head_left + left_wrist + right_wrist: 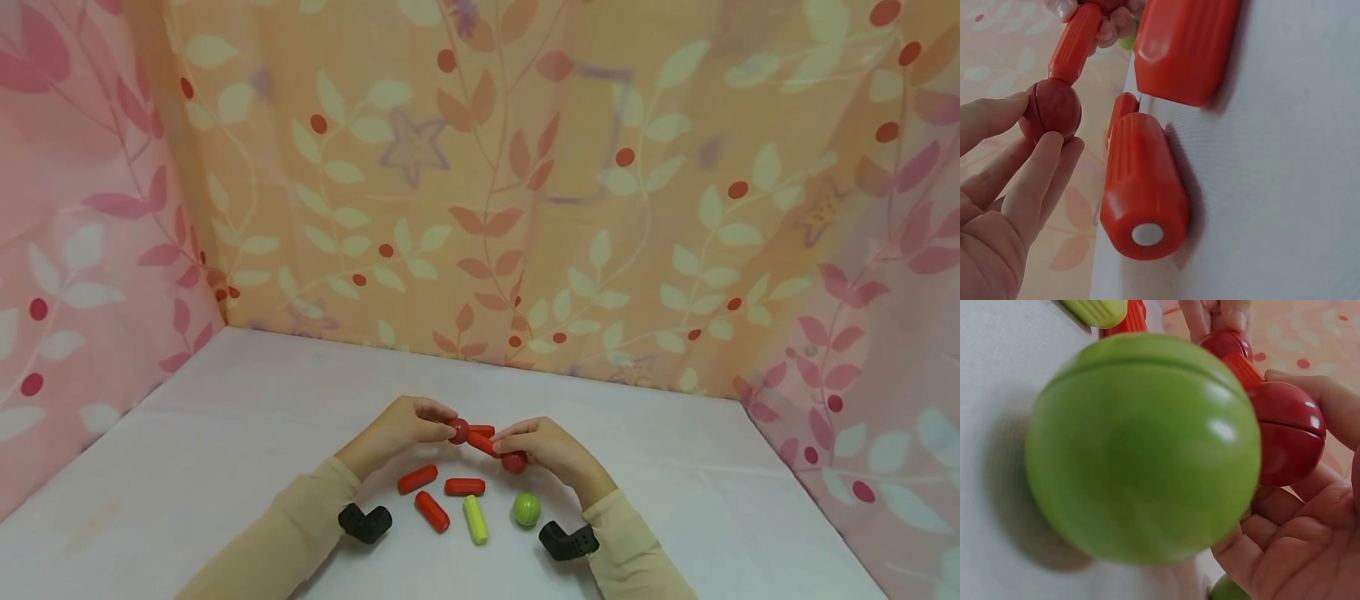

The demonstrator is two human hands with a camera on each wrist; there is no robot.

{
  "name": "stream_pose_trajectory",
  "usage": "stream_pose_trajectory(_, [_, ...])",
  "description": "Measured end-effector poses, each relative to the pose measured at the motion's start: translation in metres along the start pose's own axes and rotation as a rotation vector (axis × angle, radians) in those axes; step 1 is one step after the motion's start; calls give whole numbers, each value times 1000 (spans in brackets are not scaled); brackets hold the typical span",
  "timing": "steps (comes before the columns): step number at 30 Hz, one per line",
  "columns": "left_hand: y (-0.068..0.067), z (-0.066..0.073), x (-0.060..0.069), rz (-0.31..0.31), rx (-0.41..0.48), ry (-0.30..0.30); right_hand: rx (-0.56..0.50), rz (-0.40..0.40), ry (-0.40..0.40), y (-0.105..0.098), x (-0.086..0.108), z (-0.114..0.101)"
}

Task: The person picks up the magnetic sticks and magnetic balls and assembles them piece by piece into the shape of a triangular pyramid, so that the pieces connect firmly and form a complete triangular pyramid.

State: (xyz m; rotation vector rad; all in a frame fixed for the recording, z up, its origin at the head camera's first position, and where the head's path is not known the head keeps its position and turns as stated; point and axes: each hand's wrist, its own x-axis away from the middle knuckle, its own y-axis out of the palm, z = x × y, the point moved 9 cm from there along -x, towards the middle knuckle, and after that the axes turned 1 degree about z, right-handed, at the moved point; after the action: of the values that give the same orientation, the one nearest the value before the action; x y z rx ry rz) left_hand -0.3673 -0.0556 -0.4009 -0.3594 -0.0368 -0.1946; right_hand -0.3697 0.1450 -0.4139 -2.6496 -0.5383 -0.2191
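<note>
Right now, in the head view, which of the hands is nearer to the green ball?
Right. The right hand is just beyond the green ball; the left hand is farther off, beyond it and leftward.

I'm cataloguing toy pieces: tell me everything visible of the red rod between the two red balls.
The red rod is glossy and plastic-looking, with lengthwise grooves and a bevelled end. It slants above the white table, one end against the red ball pinched by the left hand, the other meeting the second red ball, held by the right hand. Whether that hand also touches it is unclear.
</note>
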Motion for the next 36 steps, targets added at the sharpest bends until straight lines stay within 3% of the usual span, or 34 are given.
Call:
stream_pose_trajectory(10, [3,-5,-1,-9,60,-45,-77,-11,22,2,1,1])
stream_pose_trajectory(22, [5,-3,0,-49,27,8,-96,-48,13,7,0,2])
stream_pose_trajectory(30, [2,2,1,-28,34,11,-71,-33,11,6,0,-1])
stream_pose_trajectory(36, [-3,4,1,-66,29,17,-72,-28,10,5,3,-5])
